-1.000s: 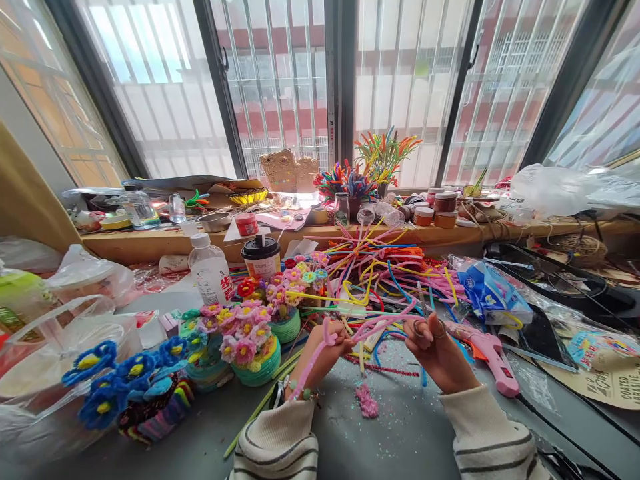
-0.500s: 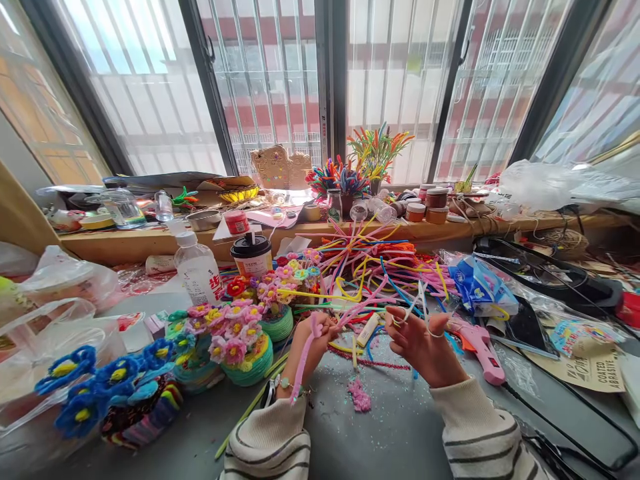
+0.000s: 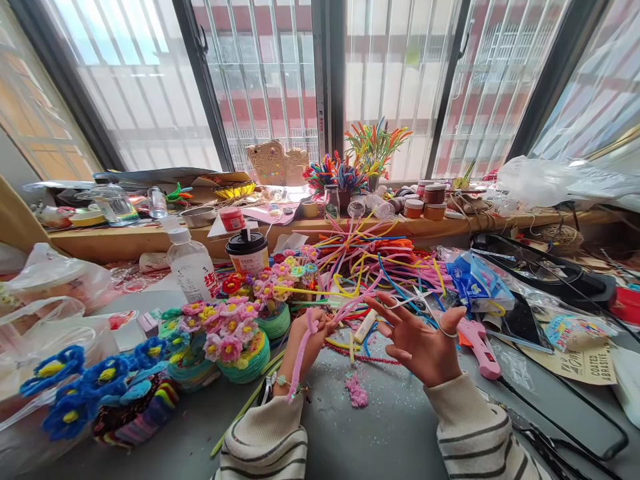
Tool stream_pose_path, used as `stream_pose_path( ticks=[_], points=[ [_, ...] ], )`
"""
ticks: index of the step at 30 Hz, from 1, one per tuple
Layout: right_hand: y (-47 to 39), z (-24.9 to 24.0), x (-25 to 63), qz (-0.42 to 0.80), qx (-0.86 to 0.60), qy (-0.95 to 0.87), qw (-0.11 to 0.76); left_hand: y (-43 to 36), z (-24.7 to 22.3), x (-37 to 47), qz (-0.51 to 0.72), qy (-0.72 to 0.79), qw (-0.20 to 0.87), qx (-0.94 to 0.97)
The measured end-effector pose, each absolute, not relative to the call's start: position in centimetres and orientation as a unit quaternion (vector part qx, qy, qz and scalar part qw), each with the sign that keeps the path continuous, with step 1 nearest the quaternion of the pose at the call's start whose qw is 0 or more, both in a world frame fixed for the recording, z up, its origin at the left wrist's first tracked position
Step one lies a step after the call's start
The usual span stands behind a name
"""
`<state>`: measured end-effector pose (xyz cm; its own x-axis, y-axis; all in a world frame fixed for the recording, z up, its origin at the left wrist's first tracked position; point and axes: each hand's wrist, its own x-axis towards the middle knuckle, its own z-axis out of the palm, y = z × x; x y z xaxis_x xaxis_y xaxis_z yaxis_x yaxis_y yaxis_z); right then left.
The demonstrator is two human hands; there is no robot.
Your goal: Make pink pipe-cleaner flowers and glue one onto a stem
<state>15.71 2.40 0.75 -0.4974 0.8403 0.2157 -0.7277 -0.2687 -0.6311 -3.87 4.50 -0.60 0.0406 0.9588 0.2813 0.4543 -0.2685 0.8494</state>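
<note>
Left hand [image 3: 310, 337] near frame center, gripping pink fuzzy stems [image 3: 300, 363]; right hand [image 3: 423, 347] right of center, fingers through scissors [image 3: 424, 297] loops, blades spread; pink glue gun [image 3: 483, 352] beyond; blue fuzzy flowers [image 3: 107, 375] lower left

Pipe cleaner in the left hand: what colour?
Pink pipe cleaner, clearest in the head view.

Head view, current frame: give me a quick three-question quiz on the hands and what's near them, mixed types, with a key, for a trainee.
1. What colour is the fuzzy strand hanging from the left hand?
2. Which tool is on the fingers of the right hand? A) brush B) scissors C) knife
3. True or false: the glue gun lies on the table.

Key:
1. Pink
2. B, scissors
3. True
</note>
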Motion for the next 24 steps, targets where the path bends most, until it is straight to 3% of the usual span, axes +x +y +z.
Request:
stream_pose_path(
  ticks=[7, 10, 12, 17, 21, 24],
  points=[
    [2.3, 0.9, 16.0, 0.762, -0.119, -0.395, 0.499, 4.3, -0.2, -3.8, 0.471, 0.548, 0.269, 0.637],
    [2.7, 1.0, 16.9, 0.673, -0.237, -0.476, 0.514, 4.2, 0.3, -3.9, 0.5, 0.553, 0.248, 0.619],
    [3.1, 0.8, 17.8, 0.549, -0.379, -0.544, 0.508, 4.1, 0.5, -4.0, 0.515, 0.544, 0.266, 0.606],
    [4.0, -0.4, 19.3, 0.229, -0.622, -0.665, 0.344, 4.2, 0.5, -4.0, 0.553, 0.49, 0.379, 0.558],
    [4.3, -2.0, 19.9, 0.153, -0.661, -0.692, 0.248, 4.4, 0.4, -3.8, 0.563, 0.473, 0.434, 0.52],
    [4.5, -3.1, 20.5, 0.143, -0.666, -0.678, 0.274, 4.4, 0.3, -3.8, 0.562, 0.478, 0.435, 0.517]
  ],
)
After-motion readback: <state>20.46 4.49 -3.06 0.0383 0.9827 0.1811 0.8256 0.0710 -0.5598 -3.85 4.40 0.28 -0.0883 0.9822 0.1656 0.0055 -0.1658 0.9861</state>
